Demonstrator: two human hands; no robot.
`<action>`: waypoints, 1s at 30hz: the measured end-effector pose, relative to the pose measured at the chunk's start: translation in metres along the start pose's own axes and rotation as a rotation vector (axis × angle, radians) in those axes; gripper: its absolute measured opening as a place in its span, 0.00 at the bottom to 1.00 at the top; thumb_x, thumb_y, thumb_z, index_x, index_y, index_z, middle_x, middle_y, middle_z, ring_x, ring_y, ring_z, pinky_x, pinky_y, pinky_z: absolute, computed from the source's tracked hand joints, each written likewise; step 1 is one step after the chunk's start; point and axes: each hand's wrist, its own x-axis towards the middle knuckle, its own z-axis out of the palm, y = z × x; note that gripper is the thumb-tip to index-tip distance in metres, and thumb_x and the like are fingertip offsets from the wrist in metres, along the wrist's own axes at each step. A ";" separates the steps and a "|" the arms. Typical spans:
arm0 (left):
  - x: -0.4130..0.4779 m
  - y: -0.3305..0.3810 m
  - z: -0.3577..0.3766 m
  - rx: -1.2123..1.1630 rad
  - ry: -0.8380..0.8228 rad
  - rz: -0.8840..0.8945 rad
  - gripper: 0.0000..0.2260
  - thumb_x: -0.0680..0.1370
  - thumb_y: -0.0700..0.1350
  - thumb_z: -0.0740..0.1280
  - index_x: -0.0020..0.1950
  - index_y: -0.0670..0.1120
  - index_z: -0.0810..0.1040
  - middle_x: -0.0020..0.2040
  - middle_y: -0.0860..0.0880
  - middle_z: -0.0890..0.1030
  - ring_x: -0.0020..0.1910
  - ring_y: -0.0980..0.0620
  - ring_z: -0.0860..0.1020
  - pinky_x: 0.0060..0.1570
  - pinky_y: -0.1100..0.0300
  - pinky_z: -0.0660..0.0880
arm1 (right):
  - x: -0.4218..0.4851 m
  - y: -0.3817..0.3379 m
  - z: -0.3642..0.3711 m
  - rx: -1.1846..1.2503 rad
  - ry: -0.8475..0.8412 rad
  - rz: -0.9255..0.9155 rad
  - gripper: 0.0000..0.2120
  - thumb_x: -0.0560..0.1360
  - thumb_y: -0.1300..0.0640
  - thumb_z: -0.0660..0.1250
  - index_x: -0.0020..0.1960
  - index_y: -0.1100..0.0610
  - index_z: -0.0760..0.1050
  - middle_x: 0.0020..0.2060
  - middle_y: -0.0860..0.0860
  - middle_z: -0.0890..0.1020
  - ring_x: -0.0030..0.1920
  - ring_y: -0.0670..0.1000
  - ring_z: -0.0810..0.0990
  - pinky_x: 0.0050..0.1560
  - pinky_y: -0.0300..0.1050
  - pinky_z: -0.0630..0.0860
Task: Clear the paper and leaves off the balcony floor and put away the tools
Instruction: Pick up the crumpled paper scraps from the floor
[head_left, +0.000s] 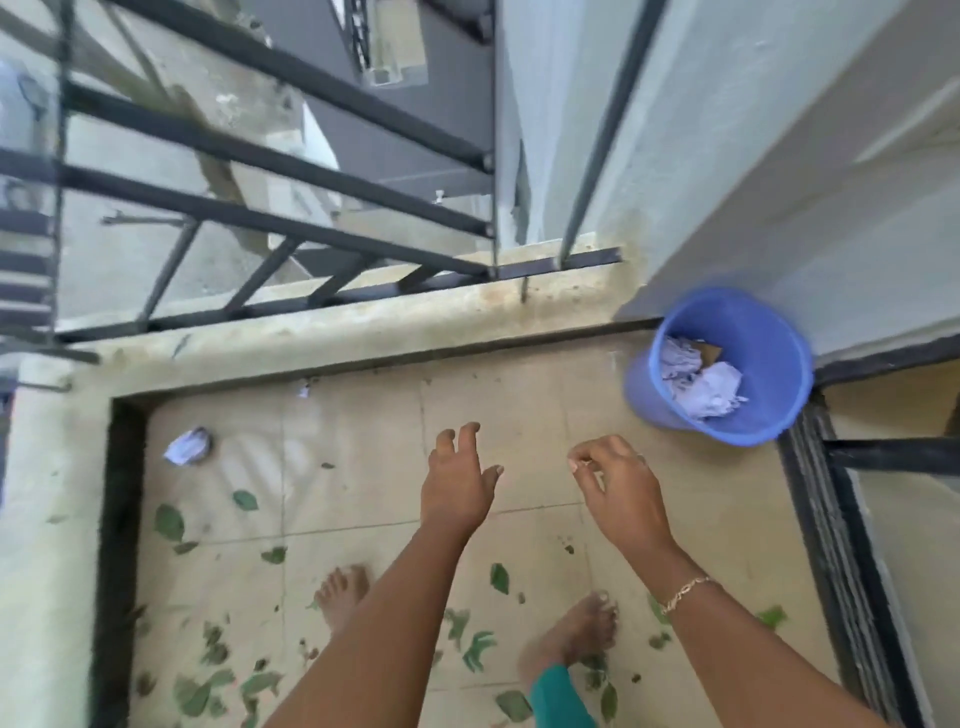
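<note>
Both hands are held out over the beige tiled balcony floor (519, 415) in the middle of the head view. The left hand (457, 480) is spread wide with nothing in it. The right hand (615, 480) has loosely curled fingers, thumb close to forefinger, and nothing is seen between them. A round blue plastic bucket (779, 332) stands at the right of the frame against the grey wall, with crumpled white paper (701, 384) already inside it.

The paper-gathering step is judged to be in hand and partly done. A crumpled white paper ball (187, 446) is left on the floor at the left, well apart from the bucket, and a small white scrap (304, 389) lies near the kerb. Green leaves (169, 522) are scattered across the lower half, some around the bare feet (340, 592). A reach to the left for the paper ball is called for next, then carrying it to the bucket.

No broom or other tool is shown. The floor behind the feet is cut off, and much of the black metal railing (260, 150) is blurred.
</note>
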 end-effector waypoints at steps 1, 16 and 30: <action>0.000 -0.020 -0.005 -0.018 0.001 -0.028 0.23 0.79 0.49 0.62 0.72 0.48 0.59 0.72 0.43 0.60 0.68 0.43 0.65 0.58 0.51 0.71 | -0.001 -0.012 0.015 -0.007 -0.024 -0.017 0.06 0.72 0.64 0.67 0.43 0.54 0.79 0.44 0.52 0.79 0.45 0.58 0.78 0.48 0.47 0.72; -0.005 -0.345 -0.139 -0.100 0.075 -0.220 0.24 0.79 0.50 0.62 0.73 0.49 0.59 0.70 0.44 0.62 0.67 0.44 0.66 0.61 0.51 0.70 | 0.009 -0.224 0.232 -0.072 -0.204 -0.071 0.07 0.74 0.65 0.66 0.43 0.53 0.77 0.44 0.50 0.77 0.39 0.49 0.77 0.44 0.45 0.74; 0.120 -0.500 -0.101 -0.216 0.291 -0.485 0.30 0.75 0.48 0.68 0.72 0.44 0.59 0.65 0.41 0.67 0.62 0.42 0.67 0.56 0.50 0.69 | 0.174 -0.248 0.444 -0.571 -0.345 -0.401 0.14 0.75 0.66 0.58 0.56 0.58 0.77 0.55 0.56 0.78 0.54 0.60 0.77 0.49 0.48 0.71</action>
